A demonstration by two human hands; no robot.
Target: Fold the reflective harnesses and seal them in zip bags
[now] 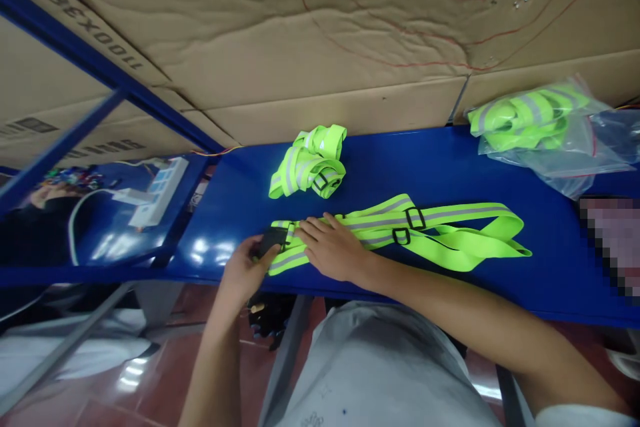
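A set of neon yellow-green reflective straps [450, 215] with grey stripes lies lengthwise on the blue table, looped at its right end. Two black slide buckles [415, 218] sit on the straps. My left hand [246, 268] pinches a flat black piece [274, 238] at their left end, thumb on top. My right hand [333, 247] is palm down over the straps near that end, fingers curled across them; its thumb is hidden. Beyond my hands, apart from them, lies a bunched reflective strap [305, 163] of the same kind.
A clear plastic bag [565, 140] with another reflective strap lies at the back right. Cardboard [350, 67] stands along the back edge. At left are a blue frame bar [90, 57], a white power strip [160, 193] with a cable, and another person's hand [50, 195].
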